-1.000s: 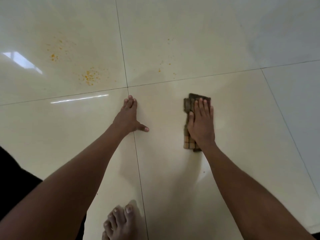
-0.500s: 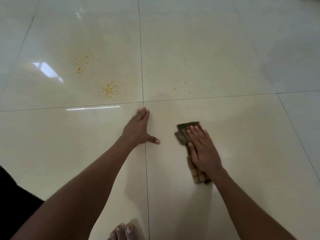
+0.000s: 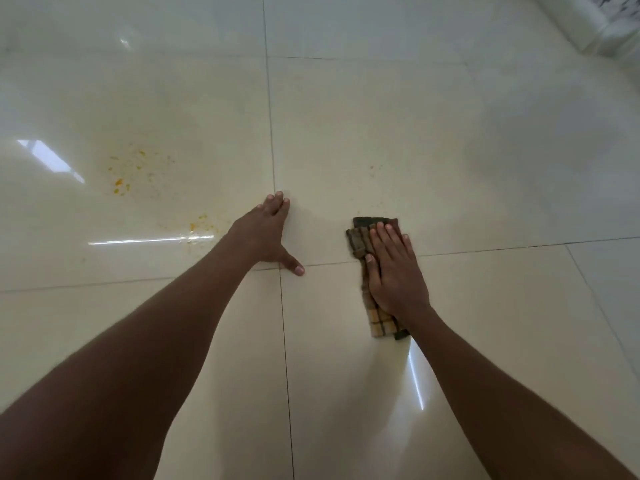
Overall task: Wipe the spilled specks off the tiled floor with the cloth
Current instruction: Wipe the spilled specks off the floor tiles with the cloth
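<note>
A folded brown and yellow checked cloth (image 3: 360,239) lies flat on the glossy cream tiled floor (image 3: 485,306). My right hand (image 3: 393,271) presses on it with straight fingers, covering its middle. My left hand (image 3: 266,233) rests flat on the floor where four tiles meet, fingers straight, thumb spread. Orange specks (image 3: 119,183) are scattered on the far left tile, with a second cluster (image 3: 199,223) just left of my left wrist. A few faint specks (image 3: 374,168) lie on the tile beyond the cloth.
Dark grout lines (image 3: 284,341) cross the floor between my arms. A white wall base or ledge (image 3: 595,32) stands at the far right corner. Bright window reflections (image 3: 52,159) glare on the left tile.
My right hand has slid the cloth forward across the grout line toward the faint specks. My left hand has also shifted forward. My foot has left the view.
</note>
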